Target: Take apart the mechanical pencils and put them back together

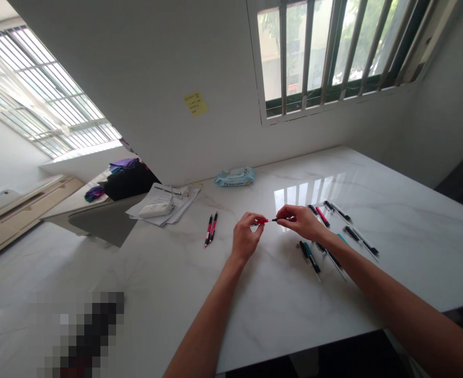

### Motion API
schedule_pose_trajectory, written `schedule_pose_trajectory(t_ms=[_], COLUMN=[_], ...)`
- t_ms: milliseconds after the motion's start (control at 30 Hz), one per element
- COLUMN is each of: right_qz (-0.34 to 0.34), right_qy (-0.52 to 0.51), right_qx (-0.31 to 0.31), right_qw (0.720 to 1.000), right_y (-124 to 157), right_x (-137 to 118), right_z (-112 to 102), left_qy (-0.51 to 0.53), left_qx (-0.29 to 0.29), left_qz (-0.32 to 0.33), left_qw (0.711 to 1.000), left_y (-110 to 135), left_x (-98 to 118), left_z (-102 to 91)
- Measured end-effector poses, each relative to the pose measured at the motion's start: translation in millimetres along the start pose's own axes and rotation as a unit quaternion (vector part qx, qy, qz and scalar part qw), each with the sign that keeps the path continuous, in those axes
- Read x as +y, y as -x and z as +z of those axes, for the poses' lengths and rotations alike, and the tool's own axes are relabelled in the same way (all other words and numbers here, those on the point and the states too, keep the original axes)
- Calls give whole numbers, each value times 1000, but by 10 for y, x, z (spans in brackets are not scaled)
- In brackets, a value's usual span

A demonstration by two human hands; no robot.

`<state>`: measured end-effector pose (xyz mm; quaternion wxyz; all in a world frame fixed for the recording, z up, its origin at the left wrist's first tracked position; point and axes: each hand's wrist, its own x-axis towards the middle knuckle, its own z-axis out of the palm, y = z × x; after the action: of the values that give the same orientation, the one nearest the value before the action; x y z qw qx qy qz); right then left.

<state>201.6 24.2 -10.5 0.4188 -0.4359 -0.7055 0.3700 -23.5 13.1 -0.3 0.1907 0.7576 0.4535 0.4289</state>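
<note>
Above the white marble table (pixel 176 294), my left hand (pixel 247 236) and my right hand (pixel 300 220) pinch a slim red-and-black pen (pixel 270 221) between them. Each hand holds one end of it, and the fingers hide parts of the barrel. To the left of my hands lie a pair of red-and-black pens (pixel 211 229), close together. Several more pens lie to the right, near my right wrist, including a red-and-black one (pixel 322 216), a teal-and-black one (pixel 312 258) and a black one (pixel 360 240).
A packet of wet wipes (pixel 234 177) lies at the table's back edge. Papers (pixel 164 206) with a white pouch (pixel 156 210) on them are at the back left. A black bag (pixel 129 181) sits beyond the table. A pixelated patch covers the lower left.
</note>
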Motion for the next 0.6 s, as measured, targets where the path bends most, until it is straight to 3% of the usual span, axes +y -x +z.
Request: schedule_pose_trajectory(t_ms=[267,467,600], right_qz=[-6,45,44], right_qy=[2,-1,-4], right_qx=[12,-18,-42], right_qw=[1000,999,998], right_y=[12,20,16], right_x=[-53,-51,-53], right_z=[41,27,15], left_qy=[9,13,26], left_qx=[-32,-61,-54], left_qz=[11,25,20], left_qw=[999,998,998], left_y=[9,18,16], left_x=[32,27,25], left_z=[20,27,33])
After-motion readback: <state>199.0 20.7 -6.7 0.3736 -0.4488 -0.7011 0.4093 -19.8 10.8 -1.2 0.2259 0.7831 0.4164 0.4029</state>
